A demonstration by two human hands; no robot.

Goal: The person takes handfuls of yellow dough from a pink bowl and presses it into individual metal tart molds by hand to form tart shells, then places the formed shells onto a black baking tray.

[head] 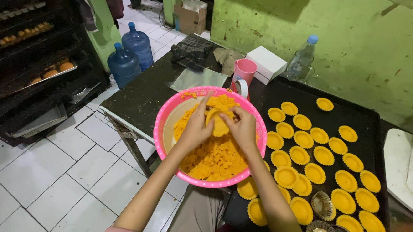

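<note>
A pink bowl (161,126) with white dots holds a heap of orange-yellow dough pieces (215,159). Above the bowl, my left hand (195,127) and my right hand (242,127) together press a flattened piece of yellow dough (219,121) between their fingers. To the right lies a black tray (359,116) with several yellow dough-lined tart shells (315,173) set in rows. Two empty fluted metal moulds (323,205) sit near the tray's front edge.
A pink cup (245,70), a roll of tape (239,86), a white box (266,62), a clear plastic bottle (301,60) and a folded dark cloth (192,50) stand on the dark table. Two blue water jugs (131,53) and an oven rack (21,55) stand at left. A white scale (411,175) lies at right.
</note>
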